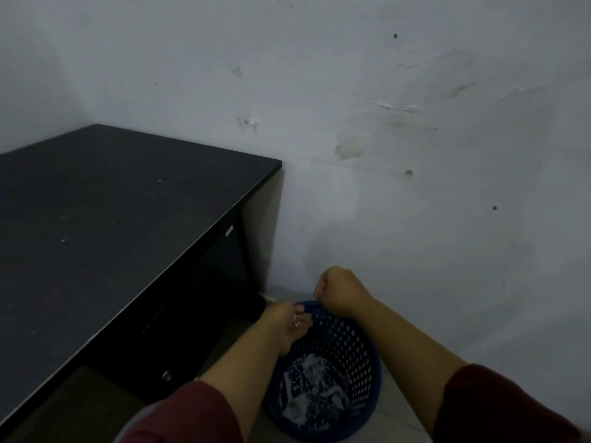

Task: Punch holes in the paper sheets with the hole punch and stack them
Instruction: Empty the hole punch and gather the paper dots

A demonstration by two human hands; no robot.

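Observation:
Neither a hole punch nor paper sheets are in view. My left hand (287, 321) reaches over the near-left rim of a blue perforated waste basket (351, 353) on the floor. It is cupped, with small white paper bits (298, 318) lying at its fingers. My right hand (340, 290) hangs above the basket's far rim as a closed fist, and nothing shows in it. White paper scraps (308, 378) lie at the bottom of the basket.
A black table (105, 219) fills the left side, its right edge close to my left forearm. A dark drawer unit (166, 346) stands beneath it. A scuffed white wall (415, 155) rises right behind the basket. Pale floor tiles (403, 407) surround the basket.

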